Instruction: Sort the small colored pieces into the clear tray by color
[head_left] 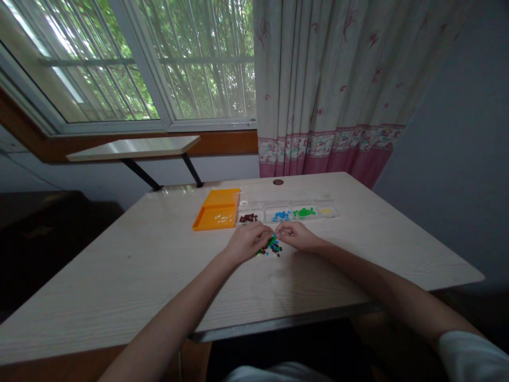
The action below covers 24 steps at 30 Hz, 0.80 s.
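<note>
Head view: left hand hugs the mixed pieces' left edge, right hand far-right; both curl, grips I can't tell.

Pieces apparently before tray, box left

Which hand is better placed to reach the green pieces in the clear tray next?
Probably the right hand: it is just in front of those green pieces, while the left hand is farther over, nearer the brown pieces.
</note>
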Each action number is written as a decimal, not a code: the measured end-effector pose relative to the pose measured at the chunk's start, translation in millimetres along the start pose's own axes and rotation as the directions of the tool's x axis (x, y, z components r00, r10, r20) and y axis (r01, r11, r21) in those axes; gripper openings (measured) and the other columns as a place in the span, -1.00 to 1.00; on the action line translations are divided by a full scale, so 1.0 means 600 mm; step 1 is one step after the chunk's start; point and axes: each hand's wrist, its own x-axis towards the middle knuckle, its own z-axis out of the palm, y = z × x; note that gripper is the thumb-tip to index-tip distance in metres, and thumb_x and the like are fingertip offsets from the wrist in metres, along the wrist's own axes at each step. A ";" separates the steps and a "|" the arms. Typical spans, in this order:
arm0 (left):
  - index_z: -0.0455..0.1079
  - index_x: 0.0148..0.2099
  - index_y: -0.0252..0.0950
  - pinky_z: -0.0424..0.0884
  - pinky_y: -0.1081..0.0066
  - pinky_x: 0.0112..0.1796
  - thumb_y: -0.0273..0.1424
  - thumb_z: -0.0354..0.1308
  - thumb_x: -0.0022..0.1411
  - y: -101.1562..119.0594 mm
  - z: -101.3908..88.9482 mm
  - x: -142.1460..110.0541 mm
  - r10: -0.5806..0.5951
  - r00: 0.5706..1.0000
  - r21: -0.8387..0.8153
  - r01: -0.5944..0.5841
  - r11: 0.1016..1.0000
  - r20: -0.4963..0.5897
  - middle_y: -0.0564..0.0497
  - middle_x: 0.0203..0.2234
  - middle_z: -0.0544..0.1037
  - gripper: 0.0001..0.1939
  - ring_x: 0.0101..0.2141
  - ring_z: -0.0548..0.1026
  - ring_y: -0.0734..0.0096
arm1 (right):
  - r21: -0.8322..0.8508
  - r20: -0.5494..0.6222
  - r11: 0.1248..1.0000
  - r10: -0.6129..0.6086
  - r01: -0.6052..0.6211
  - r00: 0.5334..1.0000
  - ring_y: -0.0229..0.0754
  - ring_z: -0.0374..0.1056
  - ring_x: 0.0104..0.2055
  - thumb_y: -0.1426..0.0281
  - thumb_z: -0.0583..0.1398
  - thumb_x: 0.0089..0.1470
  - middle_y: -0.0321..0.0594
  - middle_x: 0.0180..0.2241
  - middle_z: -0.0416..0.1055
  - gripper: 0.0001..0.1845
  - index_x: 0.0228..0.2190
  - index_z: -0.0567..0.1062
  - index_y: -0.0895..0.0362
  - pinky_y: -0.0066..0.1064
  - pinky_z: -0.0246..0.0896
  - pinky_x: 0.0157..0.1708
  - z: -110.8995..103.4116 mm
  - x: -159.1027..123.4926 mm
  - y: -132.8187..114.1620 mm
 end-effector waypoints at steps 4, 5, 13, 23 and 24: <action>0.38 -0.25 -0.31 0.24 0.54 -0.42 -0.37 -0.03 0.21 0.002 0.003 0.000 0.032 0.998 0.059 -0.035 0.998 0.045 0.00 -0.47 0.42 -0.81 -0.43 0.38 0.50 | 0.134 0.043 0.990 0.039 -0.044 0.998 -0.43 -0.12 -0.67 0.14 0.12 -0.07 -0.48 -0.70 -0.03 -0.65 -0.44 0.35 0.21 -0.56 -0.26 -0.66 0.003 0.004 0.005; 0.38 -0.26 -0.31 0.24 0.54 -0.43 -0.37 -0.04 0.22 0.001 0.003 0.000 0.035 0.998 0.066 -0.039 0.997 0.055 0.00 -0.47 0.41 -0.80 -0.44 0.38 0.50 | 0.148 0.056 0.988 0.043 -0.051 0.998 -0.43 -0.13 -0.67 0.12 0.12 -0.08 -0.49 -0.71 -0.03 -0.64 -0.44 0.35 0.21 -0.56 -0.28 -0.67 0.003 0.004 0.006; 0.36 -0.26 -0.32 0.22 0.54 -0.43 -0.34 -0.08 0.24 0.005 -0.001 -0.001 0.026 0.998 0.088 -0.032 0.996 0.065 0.00 -0.47 0.39 -0.77 -0.44 0.36 0.50 | 0.133 0.023 0.991 0.001 -0.004 1.000 -0.42 -0.11 -0.66 0.14 0.09 -0.02 -0.48 -0.70 -0.02 -0.66 -0.43 0.36 0.21 -0.56 -0.25 -0.65 0.004 0.004 0.004; 0.36 -0.27 -0.33 0.21 0.53 -0.40 -0.33 -0.06 0.24 0.002 0.000 0.000 -0.026 0.999 -0.007 0.026 1.000 0.031 0.00 -0.46 0.39 -0.78 -0.43 0.34 0.50 | -0.210 -0.129 0.974 -0.110 0.081 0.986 -0.41 -0.03 -0.68 0.25 0.14 -0.03 -0.48 -0.74 0.06 -0.77 -0.39 0.43 0.17 -0.58 -0.16 -0.64 0.002 -0.005 -0.002; 0.36 -0.28 -0.33 0.21 0.53 -0.40 -0.33 -0.06 0.23 0.002 0.000 0.000 -0.024 0.999 -0.018 0.025 1.000 0.027 0.01 -0.47 0.39 -0.78 -0.43 0.34 0.50 | -0.232 -0.140 0.969 -0.125 0.090 0.982 -0.41 -0.02 -0.67 0.25 0.14 -0.02 -0.47 -0.74 0.07 -0.77 -0.39 0.44 0.16 -0.58 -0.15 -0.64 0.001 -0.006 -0.003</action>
